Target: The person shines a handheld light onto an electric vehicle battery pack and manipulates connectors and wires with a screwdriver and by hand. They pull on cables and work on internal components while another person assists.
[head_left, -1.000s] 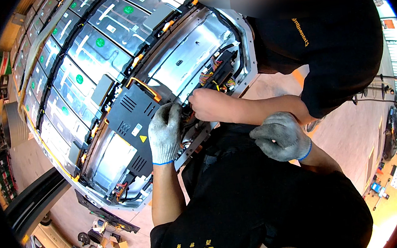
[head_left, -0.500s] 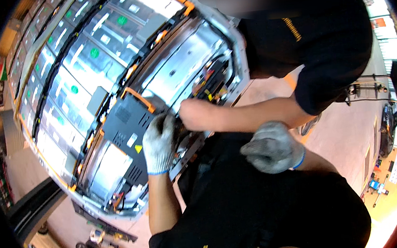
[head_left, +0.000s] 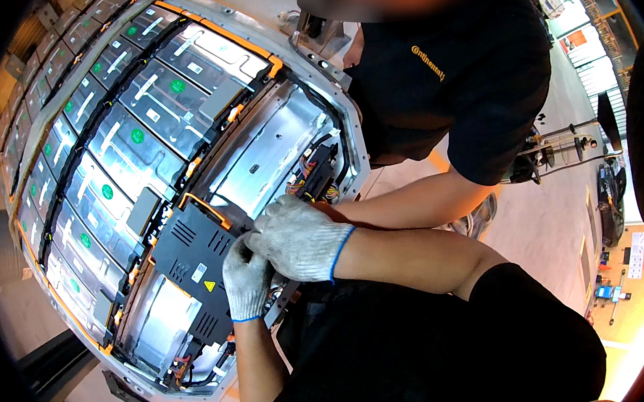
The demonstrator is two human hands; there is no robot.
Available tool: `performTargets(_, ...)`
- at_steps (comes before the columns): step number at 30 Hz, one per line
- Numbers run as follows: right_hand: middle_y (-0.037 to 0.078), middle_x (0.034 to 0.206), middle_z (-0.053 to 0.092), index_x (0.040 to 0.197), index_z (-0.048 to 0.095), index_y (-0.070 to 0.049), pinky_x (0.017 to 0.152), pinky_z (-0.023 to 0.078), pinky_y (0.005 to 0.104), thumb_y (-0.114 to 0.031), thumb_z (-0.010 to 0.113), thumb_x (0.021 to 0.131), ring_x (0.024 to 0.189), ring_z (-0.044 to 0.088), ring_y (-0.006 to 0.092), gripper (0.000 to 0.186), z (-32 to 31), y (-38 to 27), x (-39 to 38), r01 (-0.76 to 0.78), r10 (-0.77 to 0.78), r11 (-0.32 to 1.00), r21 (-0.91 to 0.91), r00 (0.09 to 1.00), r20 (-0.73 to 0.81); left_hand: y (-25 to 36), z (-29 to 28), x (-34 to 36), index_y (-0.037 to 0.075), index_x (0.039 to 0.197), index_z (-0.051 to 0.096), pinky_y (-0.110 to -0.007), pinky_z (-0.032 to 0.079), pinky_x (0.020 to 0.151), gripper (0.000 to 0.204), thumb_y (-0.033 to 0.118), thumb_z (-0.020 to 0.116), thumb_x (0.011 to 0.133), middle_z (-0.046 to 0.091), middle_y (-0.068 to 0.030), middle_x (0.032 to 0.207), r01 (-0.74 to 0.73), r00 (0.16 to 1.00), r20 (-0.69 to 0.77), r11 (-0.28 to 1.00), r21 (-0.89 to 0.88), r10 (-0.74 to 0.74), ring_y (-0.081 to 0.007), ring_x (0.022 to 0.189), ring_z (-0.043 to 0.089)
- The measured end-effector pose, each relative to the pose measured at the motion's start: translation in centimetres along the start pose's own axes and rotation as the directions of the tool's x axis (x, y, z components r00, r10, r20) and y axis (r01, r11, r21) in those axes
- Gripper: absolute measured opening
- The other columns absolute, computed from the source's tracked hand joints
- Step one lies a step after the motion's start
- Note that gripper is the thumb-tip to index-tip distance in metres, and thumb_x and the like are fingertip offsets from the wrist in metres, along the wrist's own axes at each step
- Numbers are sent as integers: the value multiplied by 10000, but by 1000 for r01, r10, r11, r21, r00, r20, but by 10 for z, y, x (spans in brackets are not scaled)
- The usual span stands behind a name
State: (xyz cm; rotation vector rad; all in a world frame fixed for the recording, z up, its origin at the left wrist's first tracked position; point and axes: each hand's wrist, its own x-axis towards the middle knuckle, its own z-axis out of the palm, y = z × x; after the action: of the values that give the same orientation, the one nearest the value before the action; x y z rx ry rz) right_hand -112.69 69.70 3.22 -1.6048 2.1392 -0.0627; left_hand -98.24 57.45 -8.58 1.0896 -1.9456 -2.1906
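Observation:
My left hand [head_left: 246, 282], in a whitish knit glove, is at the right edge of a black slotted cover [head_left: 193, 262] with a yellow warning label. Its fingers are curled into a pinch. Beside it, touching or nearly so, my right hand [head_left: 304, 239] in a matching glove also has bent, closed fingers. Whatever either hand grips is hidden by the gloves. Both are over the near edge of a large open battery pack [head_left: 254, 165]. A co-worker's forearm [head_left: 414, 202] reaches in from the right, and its hand is hidden behind my right glove.
Rows of silver battery modules [head_left: 136, 137] with green stickers fill the pack's far left. Orange cables [head_left: 239, 43] run along its rim, and a wiring connector block [head_left: 320, 174] sits near the co-worker [head_left: 434, 76]. A dark lift arm [head_left: 53, 366] is at lower left.
My right hand has come from in front of my body to the pack beside my left hand. The co-worker's hand is now covered by it. The whole view has shifted slightly.

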Motion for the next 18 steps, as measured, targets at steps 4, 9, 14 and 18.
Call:
performTargets(4, 204, 1222, 791, 1368, 793, -104, 1049, 624, 568, -204, 723, 1053, 1155, 811, 407, 338, 1, 11, 13, 6, -12, 999, 47, 992, 123, -24, 0, 4, -71, 1443, 751, -355, 628, 994, 440, 200, 799, 1099, 843, -119, 1236, 19, 999, 47, 997, -71, -16, -195, 1088, 787)
performTargets(9, 202, 960, 805, 1145, 807, -85, 865, 655, 580, -271, 767, 1016, 934, 818, 436, 229, 71, 45, 20, 124, -89, 980, 156, 972, -217, -13, -10, -31, -35, 1593, 672, -361, 605, 1074, 519, 197, 747, 1135, 793, -154, 1430, 10, 1000, 22, 968, -251, -4, -211, 1191, 765)
performTargets(14, 135, 850, 784, 1053, 793, -107, 743, 651, 496, -511, 771, 1089, 793, 818, 349, 405, 43, 17, 21, 21, -35, 998, -67, 976, -217, -29, -36, -68, -32, 1523, 712, -313, 627, 869, 435, 193, 733, 1151, 822, -137, 1327, 61, 997, -28, 957, -283, -72, -148, 1030, 774)
performTargets(18, 207, 929, 835, 1140, 842, -38, 861, 657, 555, -580, 672, 1144, 909, 850, 397, 568, 21, -9, 43, -234, 245, 969, -73, 948, 202, -39, -41, -87, -37, 1497, 727, -329, 639, 918, 412, 195, 728, 1157, 819, -137, 1322, 73, 992, -77, 965, -250, -95, -165, 1057, 780)
